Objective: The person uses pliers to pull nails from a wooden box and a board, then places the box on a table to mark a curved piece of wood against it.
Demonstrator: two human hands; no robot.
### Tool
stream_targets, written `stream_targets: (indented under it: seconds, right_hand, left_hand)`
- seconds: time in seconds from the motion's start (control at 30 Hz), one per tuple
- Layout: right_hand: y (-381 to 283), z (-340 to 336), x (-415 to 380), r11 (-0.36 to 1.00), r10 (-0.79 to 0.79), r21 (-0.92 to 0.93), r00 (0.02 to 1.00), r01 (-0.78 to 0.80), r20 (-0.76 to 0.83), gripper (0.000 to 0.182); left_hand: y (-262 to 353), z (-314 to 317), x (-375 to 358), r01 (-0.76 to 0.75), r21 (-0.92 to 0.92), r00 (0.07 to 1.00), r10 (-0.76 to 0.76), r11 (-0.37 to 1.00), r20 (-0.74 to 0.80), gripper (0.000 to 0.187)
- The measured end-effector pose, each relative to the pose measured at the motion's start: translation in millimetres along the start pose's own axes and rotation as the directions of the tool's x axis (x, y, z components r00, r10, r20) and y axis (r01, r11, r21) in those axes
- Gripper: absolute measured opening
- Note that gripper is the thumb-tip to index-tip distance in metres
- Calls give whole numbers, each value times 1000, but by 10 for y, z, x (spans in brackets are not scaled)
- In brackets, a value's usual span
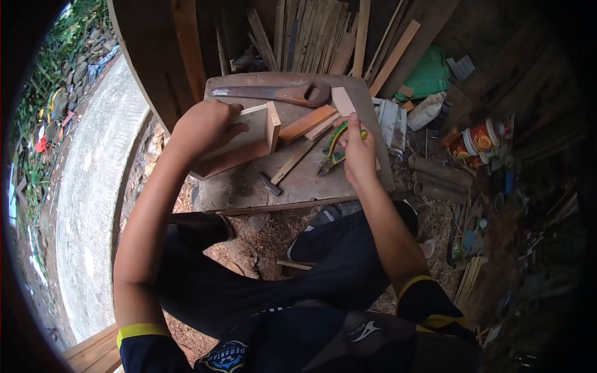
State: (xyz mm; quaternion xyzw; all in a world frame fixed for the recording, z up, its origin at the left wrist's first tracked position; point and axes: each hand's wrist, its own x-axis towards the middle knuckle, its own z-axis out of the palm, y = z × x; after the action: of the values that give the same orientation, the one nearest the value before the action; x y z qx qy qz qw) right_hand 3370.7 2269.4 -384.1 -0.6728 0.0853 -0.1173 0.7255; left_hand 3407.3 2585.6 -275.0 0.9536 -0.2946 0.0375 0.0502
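Note:
My left hand (pixel 202 129) is closed over the far left edge of a small wooden box frame (pixel 249 149), which rests on the left of the worn wooden table (pixel 236 196). In my right hand (pixel 359 152) is a pair of pliers (pixel 336 143) with green and yellow handles, the metal jaws pointing down at the tabletop. Between the hands lies a hammer (pixel 289 168) with a wooden handle, its dark head towards me. Just beyond it are reddish and pale wood offcuts (pixel 308 123). A handsaw (pixel 273 93) lies along the table's far side.
Wooden slats and boards (pixel 320 37) lean behind the table. To the right are a green plastic container (pixel 429 74), paint cans (pixel 479 138), bamboo pieces (pixel 441 177) and scattered scrap. A concrete path (pixel 93 186) runs along the left. My knees are close to the table's near edge.

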Motion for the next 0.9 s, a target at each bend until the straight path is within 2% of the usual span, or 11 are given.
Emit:
stream_targets:
  seconds: [0.07, 0.23, 0.37, 0.47, 0.53, 0.57, 0.63, 0.7, 0.77, 0.87, 0.9]
  right_hand:
    - [40, -42, 40, 979, 43, 200, 999, -45, 11, 48]
    - [-41, -147, 115, 897, 210, 363, 967, -250, 147, 61]
    - [105, -199, 241, 849, 285, 441, 955, -293, 84, 60]
    - [323, -345, 302, 874, 307, 368, 948, -316, 87, 54]
    - [381, -382, 318, 924, 382, -38, 924, -381, 15, 38]
    - [431, -386, 334, 925, 379, -37, 925, -379, 17, 38]
    - [522, -397, 326, 934, 292, -238, 953, -267, 77, 23]
    - [563, -399, 329, 945, 288, -190, 953, -267, 94, 23]
    - [558, -415, 322, 953, 284, -142, 952, -268, 111, 24]
    - [541, -510, 353, 950, 239, -239, 961, -201, 143, 26]
    - [592, -604, 396, 937, 157, -335, 978, -104, 135, 24]
  left_hand:
    - [14, 5, -5, 20, 7, 1000, -20, 1000, 5, 31]
    - [12, 55, -32, -11, 11, 999, 12, 1000, -37, 35]
    - [59, 32, -51, 20, 31, 999, -20, 999, -25, 35]
    - [74, 12, -47, 45, 49, 999, -45, 998, -13, 36]
    - [50, 21, -27, 59, 63, 998, -59, 996, -9, 37]
    - [5, 38, -13, 43, 53, 999, -42, 998, -16, 37]
    - [-34, 28, 13, 25, 45, 999, -24, 999, -21, 37]
    - [-56, -20, 33, 66, 45, 996, -69, 997, 63, 36]
    - [-100, -47, 21, 45, -1, 998, -45, 999, 41, 36]
    - [-307, -101, -35, 11, -106, 1000, -13, 994, -16, 37]
    - [-354, -123, -50, -2, -170, 999, -6, 985, -47, 36]
